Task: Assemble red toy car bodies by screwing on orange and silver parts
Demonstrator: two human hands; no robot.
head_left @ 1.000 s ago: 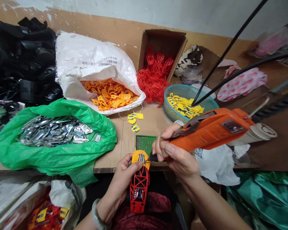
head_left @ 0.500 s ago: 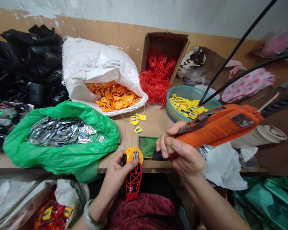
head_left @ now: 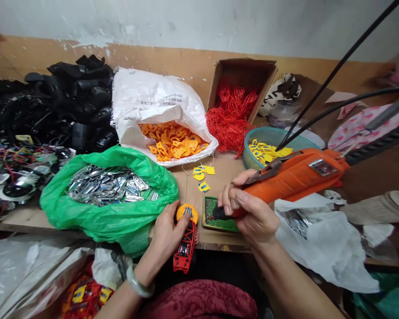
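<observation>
At the front edge of the bench (head_left: 216,242), the left hand (head_left: 168,228) grips a red-and-orange toy car (head_left: 185,243); the right hand (head_left: 254,217) clasps an orange power screwdriver (head_left: 292,175), its black nose (head_left: 220,214) over the green tray (head_left: 221,227), yellow pieces (head_left: 198,176) lying beyond.

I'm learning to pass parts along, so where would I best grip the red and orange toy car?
Probably grip the toy car by both sides of its red frame's near end, coming from the lap side: that end juts out free, while the left hand holds the orange end, thumb on top.
</observation>
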